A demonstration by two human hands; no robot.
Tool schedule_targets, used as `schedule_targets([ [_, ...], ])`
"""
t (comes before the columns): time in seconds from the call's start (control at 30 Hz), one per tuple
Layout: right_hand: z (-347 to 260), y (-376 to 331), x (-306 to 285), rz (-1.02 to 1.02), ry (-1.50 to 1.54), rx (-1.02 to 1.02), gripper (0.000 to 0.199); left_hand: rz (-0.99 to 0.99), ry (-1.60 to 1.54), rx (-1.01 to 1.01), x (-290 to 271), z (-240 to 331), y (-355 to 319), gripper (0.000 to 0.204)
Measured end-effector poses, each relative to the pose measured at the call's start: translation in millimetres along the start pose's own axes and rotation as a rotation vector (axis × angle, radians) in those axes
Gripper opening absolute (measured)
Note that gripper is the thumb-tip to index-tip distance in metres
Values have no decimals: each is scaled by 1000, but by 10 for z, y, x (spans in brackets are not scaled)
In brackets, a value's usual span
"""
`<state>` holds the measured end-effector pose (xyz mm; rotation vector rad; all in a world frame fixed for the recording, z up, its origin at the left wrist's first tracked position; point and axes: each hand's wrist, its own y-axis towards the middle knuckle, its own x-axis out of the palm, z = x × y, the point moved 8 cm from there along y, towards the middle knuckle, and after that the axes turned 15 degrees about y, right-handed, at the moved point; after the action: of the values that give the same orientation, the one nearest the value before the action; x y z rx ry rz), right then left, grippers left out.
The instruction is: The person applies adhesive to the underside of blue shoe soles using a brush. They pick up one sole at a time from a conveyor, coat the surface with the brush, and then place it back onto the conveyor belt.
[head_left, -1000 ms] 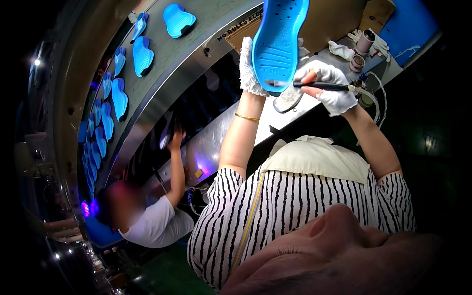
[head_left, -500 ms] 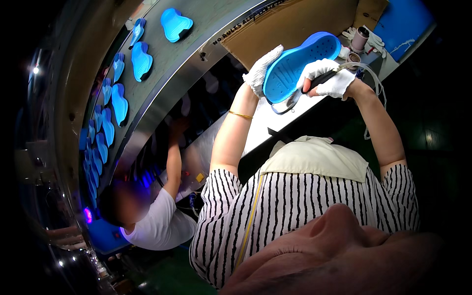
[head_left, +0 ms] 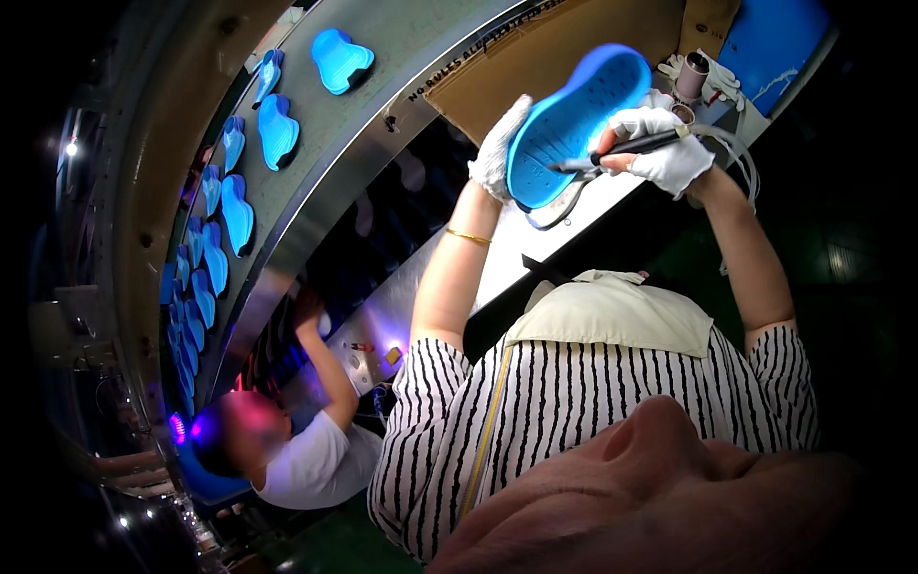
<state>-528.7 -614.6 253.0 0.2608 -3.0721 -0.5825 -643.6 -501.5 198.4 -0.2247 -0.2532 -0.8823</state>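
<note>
My left hand (head_left: 499,148), in a white knit glove, grips a blue shoe sole (head_left: 555,134) by its left edge and keeps it tilted above the lit bench. The sole has a raised rim, small holes and grooves inside. In my right hand (head_left: 669,158), gloved with bare fingertips showing, is a dark-handled brush (head_left: 645,143) joined to a clear tube (head_left: 744,158). Its bristles reach inside the sole, at the grooved part. Partly hidden under the sole, a pale object with a dark rim (head_left: 553,214) rests on the bench.
Several blue soles lie along a conveyor belt (head_left: 320,115) at the left. A co-worker in a white shirt (head_left: 320,464) reaches to the bench at lower left. Cardboard (head_left: 535,57) stands behind the sole. Spools (head_left: 690,77) and white gloves (head_left: 729,81) lie at far right.
The brush has moved from the sole's near edge to its inside. My left hand has tilted the sole and shifted it slightly up. The co-worker's arm and head have moved; the belt's soles shifted slightly.
</note>
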Motion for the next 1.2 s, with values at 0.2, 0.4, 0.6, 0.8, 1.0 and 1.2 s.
schedule_targets([
  [0.2, -17, -161, 467, 81, -216, -229, 9, -239, -430, 168, 225, -89, 106, 82],
  [0.4, 84, 5, 85, 236, 189, -161, 6, -109, -435, 179, 140, -264, 30, 69],
  [0.6, -269, 14, 564, 225, -386, -582, 10, -49, -406, 260, 26, -336, 116, 76],
  [0.8, -66, 143, 189, 267, 160, -335, 2, -82, -466, 203, 76, -383, 39, 69],
  [1.0, -169, 217, 273, 331, -75, -488, 7, -40, -534, 214, 139, -377, 22, 65],
  [1.2, -249, 260, -490, 627, -90, -489, 8, -262, -572, 175, 555, -105, -165, 78],
])
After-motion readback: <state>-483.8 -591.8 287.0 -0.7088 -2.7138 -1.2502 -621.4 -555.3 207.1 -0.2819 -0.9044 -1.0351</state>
